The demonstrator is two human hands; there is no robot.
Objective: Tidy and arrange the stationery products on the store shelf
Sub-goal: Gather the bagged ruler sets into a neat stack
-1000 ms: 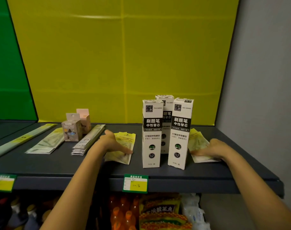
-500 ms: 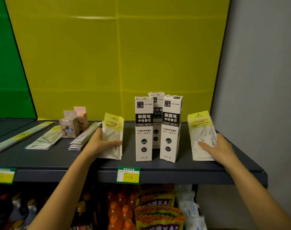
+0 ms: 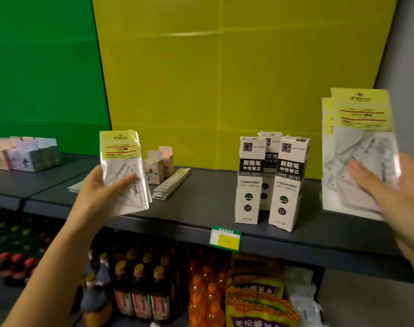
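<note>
Both hands held packets above the shelf (image 3: 201, 208)
Left hand (image 3: 100, 192) gripped one clear packet (image 3: 123, 171) — right hand (image 3: 394, 197) clasped a packet stack (image 3: 359, 147).

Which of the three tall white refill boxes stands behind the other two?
The middle refill box: only its top and a strip show between the left box and the right box, which stand at the shelf's front.

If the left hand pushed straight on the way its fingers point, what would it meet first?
The left hand, gripping a clear packet, points up and to the right. The small pink boxes just beyond the packet's right edge would probably be met first, by the packet itself, though depth is unclear in this one view.
</note>
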